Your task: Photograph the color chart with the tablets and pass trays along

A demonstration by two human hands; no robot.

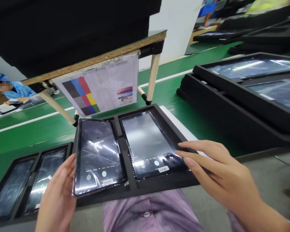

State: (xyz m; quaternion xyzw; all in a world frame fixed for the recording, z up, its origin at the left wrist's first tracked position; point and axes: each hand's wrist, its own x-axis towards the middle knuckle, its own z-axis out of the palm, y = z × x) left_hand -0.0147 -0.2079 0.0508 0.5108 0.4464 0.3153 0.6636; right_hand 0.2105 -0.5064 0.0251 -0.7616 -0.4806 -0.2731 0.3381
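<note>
My left hand (60, 190) grips the left edge of a tablet (99, 151) in clear film. That tablet sits askew over the left compartment of a black foam tray (132, 185), its left side raised over the rim. A second film-wrapped tablet (147, 138) lies in the right compartment, with a small white label near its lower edge. Both screens are lit and show round buttons along the bottom. My right hand (215, 170) is at this tablet's right edge, fingers stretched out and apart, fingertips at or very near the edge.
Left of the tray stands another black tray (33, 183) with two tablets. Stacked trays (241, 96) rise at the right. Behind, a rack (152, 74) carries a colour-chart sheet (101, 87). A person in blue (16, 91) sits across the green table (50, 125).
</note>
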